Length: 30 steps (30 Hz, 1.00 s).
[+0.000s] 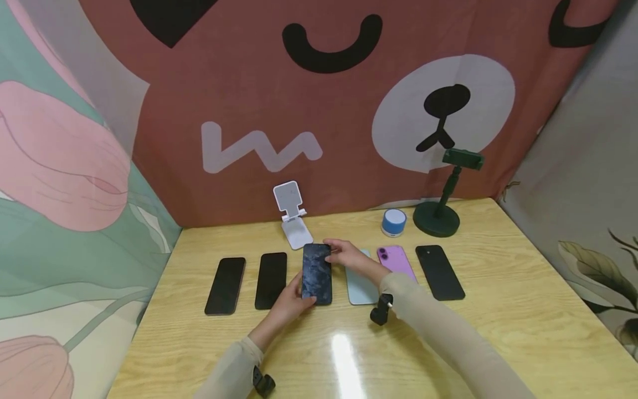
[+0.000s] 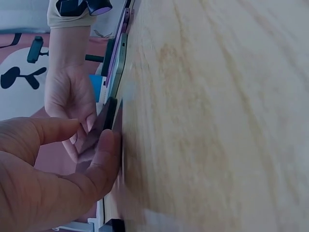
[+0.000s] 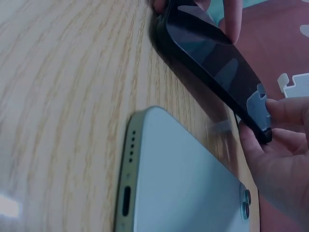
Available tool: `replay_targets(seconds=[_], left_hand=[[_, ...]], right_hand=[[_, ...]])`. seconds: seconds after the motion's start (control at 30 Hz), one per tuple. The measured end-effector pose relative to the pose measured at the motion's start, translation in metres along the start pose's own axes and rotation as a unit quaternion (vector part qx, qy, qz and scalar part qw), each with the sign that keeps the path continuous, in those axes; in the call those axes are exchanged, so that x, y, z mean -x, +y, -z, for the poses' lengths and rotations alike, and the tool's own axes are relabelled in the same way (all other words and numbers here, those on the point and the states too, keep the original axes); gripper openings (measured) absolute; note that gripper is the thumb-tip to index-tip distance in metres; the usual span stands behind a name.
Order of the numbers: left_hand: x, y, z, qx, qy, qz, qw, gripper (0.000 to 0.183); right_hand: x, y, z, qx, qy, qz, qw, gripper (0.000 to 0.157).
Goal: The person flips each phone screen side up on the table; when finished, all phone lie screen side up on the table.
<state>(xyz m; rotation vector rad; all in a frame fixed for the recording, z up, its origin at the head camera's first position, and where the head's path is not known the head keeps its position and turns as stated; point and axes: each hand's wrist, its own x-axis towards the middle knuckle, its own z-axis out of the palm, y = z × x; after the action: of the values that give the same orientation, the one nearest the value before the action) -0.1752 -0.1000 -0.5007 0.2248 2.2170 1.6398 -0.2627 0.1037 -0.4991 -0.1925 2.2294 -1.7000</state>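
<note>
Both hands hold a black phone [image 1: 317, 274] with a lit, dark blue patterned screen facing up, in the middle of the row. My left hand [image 1: 290, 303] grips its lower left side, the thumb over the bottom edge. At the top right corner, my right hand [image 1: 349, 256] pinches the phone. In the right wrist view the held phone [image 3: 212, 72] is tilted, a shadow under it and the right hand [image 3: 282, 154] at its far end. Beside it a pale blue phone [image 3: 178, 179] lies face down, partly hidden under the right wrist in the head view.
Two black phones [image 1: 225, 286] [image 1: 271, 281] lie left of the hands. To the right are a purple phone [image 1: 397, 260] and another black phone [image 1: 440, 272]. Behind stand a white folding phone stand [image 1: 294, 216], a blue speaker [image 1: 394, 223] and a dark green phone stand [image 1: 436, 219].
</note>
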Motion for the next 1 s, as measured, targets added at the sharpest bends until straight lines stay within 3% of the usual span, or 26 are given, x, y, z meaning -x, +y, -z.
replay_targets(seconds=[0.23, 0.43, 0.83, 1.0], left_hand=[[0.005, 0.004, 0.004, -0.04, -0.009, 0.028, 0.9988, 0.082], [0.006, 0.003, 0.005, -0.072, -0.009, 0.021, 0.9972, 0.08], [0.004, 0.006, 0.006, -0.089, -0.001, -0.018, 0.9958, 0.075], [0.006, 0.004, 0.004, -0.115, 0.017, -0.004, 0.9932, 0.081]], right_hand=[[-0.001, 0.002, -0.002, -0.007, -0.016, -0.003, 1.0, 0.058], [0.0, 0.004, -0.005, 0.031, -0.017, 0.002, 0.999, 0.059], [-0.002, 0.0, -0.009, 0.032, -0.016, -0.012, 0.999, 0.061], [0.0, 0.002, -0.011, 0.029, -0.014, -0.009, 0.999, 0.06]])
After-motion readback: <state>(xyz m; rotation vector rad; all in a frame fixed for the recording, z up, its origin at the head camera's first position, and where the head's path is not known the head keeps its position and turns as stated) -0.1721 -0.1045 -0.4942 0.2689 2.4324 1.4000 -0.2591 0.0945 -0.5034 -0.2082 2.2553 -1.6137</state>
